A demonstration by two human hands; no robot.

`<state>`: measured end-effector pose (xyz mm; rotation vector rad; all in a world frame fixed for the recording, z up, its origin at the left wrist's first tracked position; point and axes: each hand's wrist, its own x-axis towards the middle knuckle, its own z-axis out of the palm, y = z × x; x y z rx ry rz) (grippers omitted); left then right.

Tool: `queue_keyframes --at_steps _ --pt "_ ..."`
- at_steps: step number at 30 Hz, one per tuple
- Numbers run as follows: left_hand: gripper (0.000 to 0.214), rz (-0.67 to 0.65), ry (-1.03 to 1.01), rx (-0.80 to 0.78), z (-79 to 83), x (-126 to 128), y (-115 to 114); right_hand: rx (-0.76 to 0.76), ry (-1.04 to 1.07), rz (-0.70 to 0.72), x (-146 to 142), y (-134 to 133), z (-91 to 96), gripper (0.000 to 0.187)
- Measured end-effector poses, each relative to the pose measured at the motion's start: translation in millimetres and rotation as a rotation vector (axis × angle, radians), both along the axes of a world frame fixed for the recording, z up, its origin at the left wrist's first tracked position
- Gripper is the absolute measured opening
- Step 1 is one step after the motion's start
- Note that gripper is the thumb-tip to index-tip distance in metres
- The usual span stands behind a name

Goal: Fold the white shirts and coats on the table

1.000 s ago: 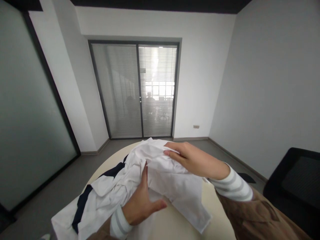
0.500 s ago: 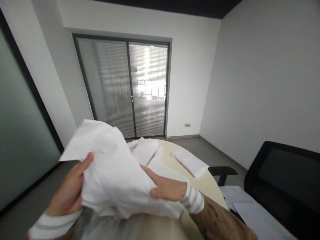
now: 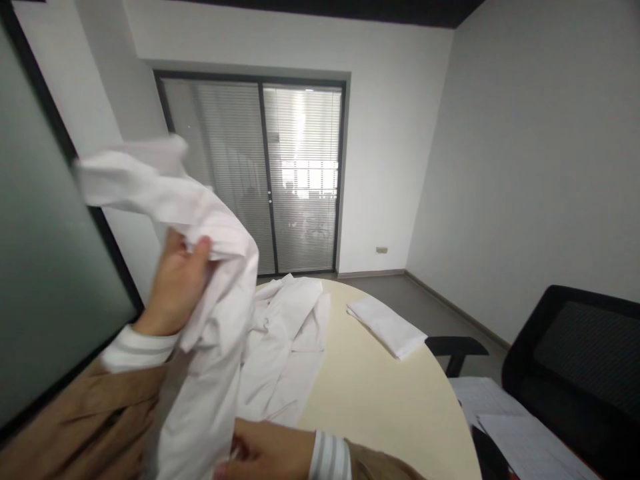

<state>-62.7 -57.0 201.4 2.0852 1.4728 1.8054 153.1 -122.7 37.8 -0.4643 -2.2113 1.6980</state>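
Note:
A large white cloth (image 3: 215, 300) hangs in loose folds in front of me, its top part flopping over to the left and blurred by motion. High on the left, my left hand (image 3: 183, 277) pinches it between thumb and fingers. Lower down, my right hand (image 3: 270, 450) is closed at the cloth's bottom right edge, partly cut off by the frame. Behind it, a crumpled heap of white cloth (image 3: 285, 333) lies on the round table (image 3: 360, 387). What kind of cloth piece I hold cannot be made out.
Toward the table's right edge lies a flat folded white cloth (image 3: 387, 327). A black mesh chair (image 3: 575, 353) stands at the right, with printed papers (image 3: 520, 427) on its seat. Glass doors with blinds (image 3: 300, 173) are in the far wall.
My left hand has risen, lifting the cloth higher and turning it upright. My right hand has gone from lying flat against the cloth to gripping it lower down and further left.

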Motion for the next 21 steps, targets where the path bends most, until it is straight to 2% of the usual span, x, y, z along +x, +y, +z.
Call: queue_keyframes --at_steps 1,2,3,4,6,7,9,11,12,14,17,19,21 --pt "0.071 -0.065 0.094 -0.084 3.8 35 22 0.148 -0.150 -0.173 15 10 -0.6 0.038" --pt "0.076 -0.138 0.189 -0.182 -0.1 64 38 0.270 -0.282 -0.335 32 20 -1.1 0.026" --pt "0.088 -0.149 0.308 -0.334 -11.4 85 48 0.355 -0.372 -0.465 50 31 -1.7 0.020" --pt "0.102 -0.090 0.434 -0.515 -28.2 98 51 0.448 -0.423 -0.593 70 42 -2.5 0.022" --pt "0.118 0.097 0.610 -0.804 -68.7 102 40 0.624 -0.487 -0.847 112 64 -5.5 0.026" --pt "0.121 0.190 0.654 -0.840 -87.5 97 28 0.703 -0.519 -0.976 134 75 -7.8 0.028" --pt "0.120 0.331 0.713 -0.782 -115.9 80 -3 0.903 -0.641 -1.191 178 95 -14.2 0.037" --pt "0.120 0.363 0.722 -0.773 -133.6 63 -35 0.992 -0.822 -1.404 219 112 -22.5 0.048" --pt "0.121 0.334 0.715 -0.806 -141.1 56 -49 0.990 -0.898 -1.453 236 119 -26.7 0.051" --pt "0.118 0.277 0.688 -0.819 -157.6 48 -71 0.894 -1.008 -1.457 261 129 -34.0 0.047" --pt "0.084 0.199 0.658 -0.728 -178.0 44 -84 0.753 -1.056 -1.418 277 137 -38.2 0.040" --pt "0.063 0.177 0.638 -0.677 -172.4 39 -80 0.703 -1.059 -1.417 280 138 -35.9 0.038" --pt "0.050 0.161 0.618 -0.599 -143.3 29 -70 0.679 -1.023 -1.465 281 137 -30.8 0.039"
